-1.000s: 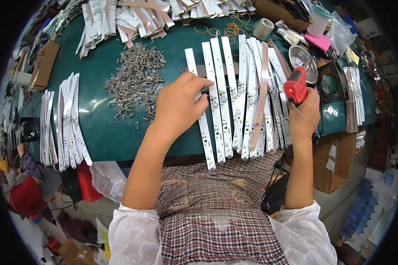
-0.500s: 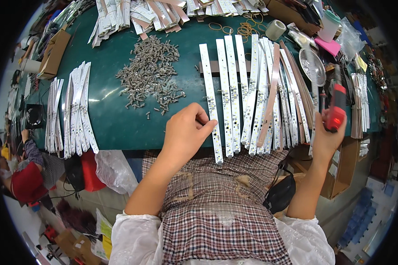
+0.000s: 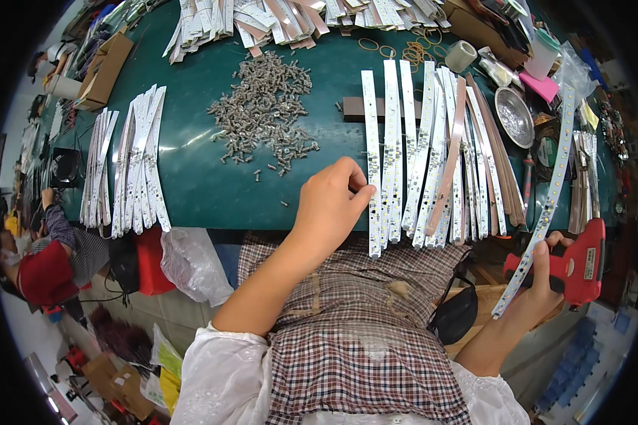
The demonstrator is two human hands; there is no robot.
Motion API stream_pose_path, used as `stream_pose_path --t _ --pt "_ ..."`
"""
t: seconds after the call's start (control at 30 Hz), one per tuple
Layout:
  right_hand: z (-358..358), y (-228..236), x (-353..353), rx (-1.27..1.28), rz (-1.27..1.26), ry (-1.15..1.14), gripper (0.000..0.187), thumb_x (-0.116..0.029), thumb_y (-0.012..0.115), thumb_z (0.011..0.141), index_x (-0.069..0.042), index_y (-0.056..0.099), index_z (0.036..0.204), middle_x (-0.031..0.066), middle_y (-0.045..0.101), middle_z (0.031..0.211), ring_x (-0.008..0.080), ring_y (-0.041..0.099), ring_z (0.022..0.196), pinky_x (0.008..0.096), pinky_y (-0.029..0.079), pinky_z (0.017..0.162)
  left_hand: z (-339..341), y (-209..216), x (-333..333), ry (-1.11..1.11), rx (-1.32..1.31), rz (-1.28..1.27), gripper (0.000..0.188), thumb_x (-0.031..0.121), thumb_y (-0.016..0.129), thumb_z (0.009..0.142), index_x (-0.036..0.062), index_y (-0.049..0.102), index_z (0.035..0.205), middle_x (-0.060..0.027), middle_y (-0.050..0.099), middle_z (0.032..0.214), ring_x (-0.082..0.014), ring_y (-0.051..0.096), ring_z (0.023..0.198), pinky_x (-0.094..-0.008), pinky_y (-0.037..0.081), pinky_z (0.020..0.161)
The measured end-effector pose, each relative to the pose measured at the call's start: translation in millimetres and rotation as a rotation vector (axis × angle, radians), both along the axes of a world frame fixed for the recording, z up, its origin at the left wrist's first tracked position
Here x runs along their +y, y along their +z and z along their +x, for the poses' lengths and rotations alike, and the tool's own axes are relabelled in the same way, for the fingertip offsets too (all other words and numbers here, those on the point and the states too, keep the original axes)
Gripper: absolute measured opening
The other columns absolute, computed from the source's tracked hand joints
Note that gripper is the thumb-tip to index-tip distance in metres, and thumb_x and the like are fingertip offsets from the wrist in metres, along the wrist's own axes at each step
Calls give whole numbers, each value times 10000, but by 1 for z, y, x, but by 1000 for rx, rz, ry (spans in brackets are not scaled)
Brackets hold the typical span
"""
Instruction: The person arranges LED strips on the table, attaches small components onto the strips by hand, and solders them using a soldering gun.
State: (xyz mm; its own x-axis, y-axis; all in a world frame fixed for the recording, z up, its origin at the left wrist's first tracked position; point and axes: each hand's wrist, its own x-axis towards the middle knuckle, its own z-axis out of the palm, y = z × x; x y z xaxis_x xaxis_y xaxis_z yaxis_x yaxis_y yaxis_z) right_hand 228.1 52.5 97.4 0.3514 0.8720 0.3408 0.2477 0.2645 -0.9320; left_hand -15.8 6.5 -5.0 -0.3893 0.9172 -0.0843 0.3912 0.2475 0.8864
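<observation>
My right hand (image 3: 539, 287) grips a red and black pistol-shaped power screwdriver (image 3: 581, 265), and its thumb presses a long white LED strip (image 3: 554, 191) that stands up tilted. My left hand (image 3: 329, 198) is closed, index finger curled and thumb tip touching the left edge of the leftmost LED strip (image 3: 375, 219) in the row. Whether those fingertips pinch the strip or some small part cannot be made out. The row of LED strips (image 3: 422, 163) lies side by side, one copper-coloured back facing up. Left of it is a heap of small metal screws (image 3: 262, 106).
Two bundles of LED strips (image 3: 140, 163) lie at the left, with more piled along the far side (image 3: 248, 21). Rubber bands (image 3: 418, 53), a tape roll (image 3: 461, 55), a metal dish (image 3: 514, 117) and another strip bundle (image 3: 583, 170) are right. Another person (image 3: 46, 276) sits far left.
My right hand has moved down and outward with the screwdriver, which has turned; the strip in it now shows clearly. My left hand stays at the leftmost strip. The whole view has shifted.
</observation>
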Motion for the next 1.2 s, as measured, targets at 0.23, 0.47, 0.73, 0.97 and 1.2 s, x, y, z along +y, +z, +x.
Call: stream_pose_path --t 0.23,0.47,0.73,0.97,1.2 --pt "-9 -11 -13 131 -107 179 431 82 681 780 -23 498 1156 68 546 1026 140 541 907 292 445 858 -59 0 40 135 678 102 107 171 679 840 107 701 922 -72 657 847 -250 653 725 -366 503 649" --pt "-14 -9 -20 101 -88 245 454 84 681 784 -18 482 1179 69 539 1040 122 522 878 288 449 834 -92 2 61 66 726 189 128 154 677 839 108 712 953 -71 661 896 -243 653 783 -358 506 702" --pt "-15 -15 -23 111 -162 255 435 91 665 798 -11 482 1179 76 532 1036 134 522 925 294 436 874 -93 38 1 -74 498 -52 101 125 734 770 63 693 838 -53 648 758 -160 620 693 -295 487 655" --pt "-23 -18 -29 93 -205 312 411 86 662 797 -20 498 1160 75 535 1034 135 531 907 277 451 833 -82 39 -62 -105 415 -67 183 29 776 705 43 699 871 -52 634 774 -146 602 639 -269 481 593" --pt "-28 -21 -33 65 -216 343 422 84 661 793 -15 496 1168 67 537 1031 125 531 894 259 468 759 -70 7 -76 35 410 51 181 90 788 713 50 672 846 -58 613 752 -200 620 652 -310 493 607"
